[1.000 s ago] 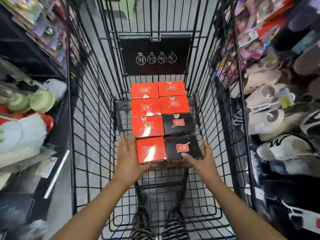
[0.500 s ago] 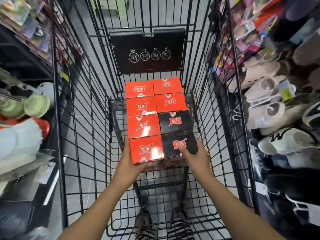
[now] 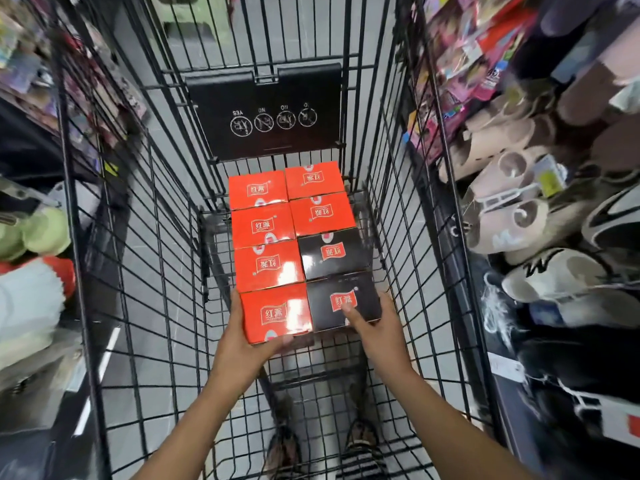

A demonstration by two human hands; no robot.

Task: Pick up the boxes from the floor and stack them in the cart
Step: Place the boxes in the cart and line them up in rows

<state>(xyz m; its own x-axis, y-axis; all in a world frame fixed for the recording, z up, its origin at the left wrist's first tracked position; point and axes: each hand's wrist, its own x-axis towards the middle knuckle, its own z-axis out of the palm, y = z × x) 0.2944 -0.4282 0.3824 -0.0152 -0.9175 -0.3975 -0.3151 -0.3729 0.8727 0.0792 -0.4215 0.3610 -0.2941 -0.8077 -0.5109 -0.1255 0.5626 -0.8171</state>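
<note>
Several boxes lie in two rows on the bottom of the black wire cart, red ones and two black ones with red labels. My left hand grips the near left red box, fingers along its left side and thumb under its front edge. My right hand grips the near right black box, with a finger lying across its top near the label and the other fingers at its right side. Both boxes sit flush against the rows behind them.
A black child-seat flap with white icons closes the cart's far end. Shelves of slippers and shoes stand close on the right, plush toys on the left. My feet show through the cart's wire floor.
Both hands stay on the two near boxes. My right fingers have slid further onto the black box's top, and the near boxes have closed up against the rows. The view shifted slightly.
</note>
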